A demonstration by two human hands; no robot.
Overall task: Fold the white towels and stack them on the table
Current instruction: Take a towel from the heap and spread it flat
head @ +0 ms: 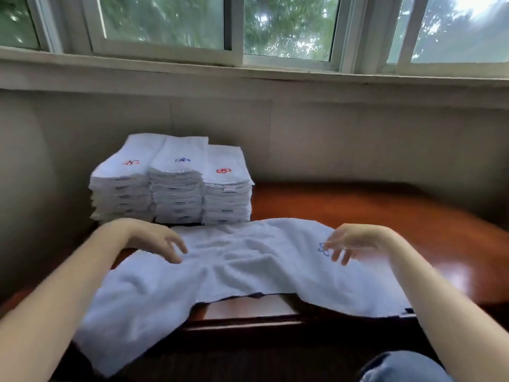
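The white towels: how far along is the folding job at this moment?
Done: three stacks of folded towels stand on the table. In hand: one spread towel lies wrinkled, left hand and right hand open over it. Left: folding and stacking it.

Hotel-style linen room: 3 logoed towel stacks (176, 186) by windows (165, 23).

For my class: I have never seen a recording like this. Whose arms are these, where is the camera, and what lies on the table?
No machine here: a person wears one camera on the head, looking down at their own arms. The left hand and right hand are open over an unfolded white towel, gripping nothing; blur hides whether they touch it. The towel lies crumpled on the wooden table, its near edge hanging over. Behind it stand three stacks of folded towels.
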